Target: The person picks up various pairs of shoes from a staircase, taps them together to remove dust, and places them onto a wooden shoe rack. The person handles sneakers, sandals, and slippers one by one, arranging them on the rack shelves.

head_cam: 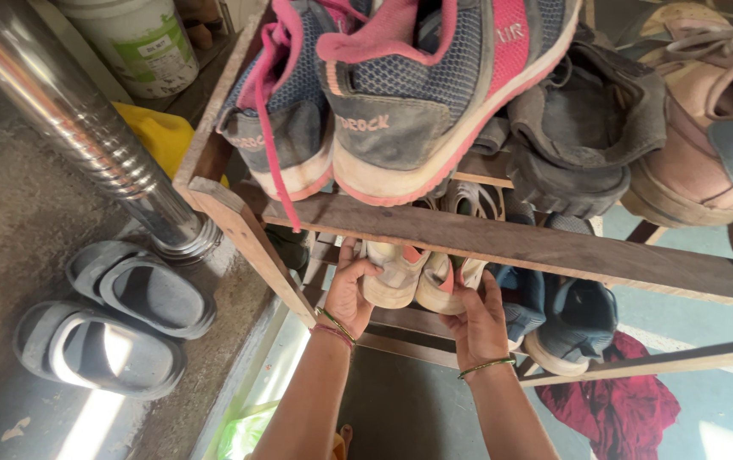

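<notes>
I look down on a wooden shoe rack (520, 243). On its lower shelf a pair of white sneakers with orange trim stands heels toward me. My left hand (348, 294) grips the heel of the left white sneaker (390, 274). My right hand (475, 319) holds the heel of the right white sneaker (441, 285). Both wrists wear thin bangles. The fronts of the two sneakers are hidden under the upper rail.
The top shelf carries grey-and-pink sneakers (418, 94), a dark grey shoe (575, 140) and a beige shoe (707, 128). Blue shoes (566, 319) sit right of my hands. Grey sandals (120, 319), a steel pole (85, 128), a yellow bag, a white bucket (141, 43) and a red cloth (613, 396) lie around.
</notes>
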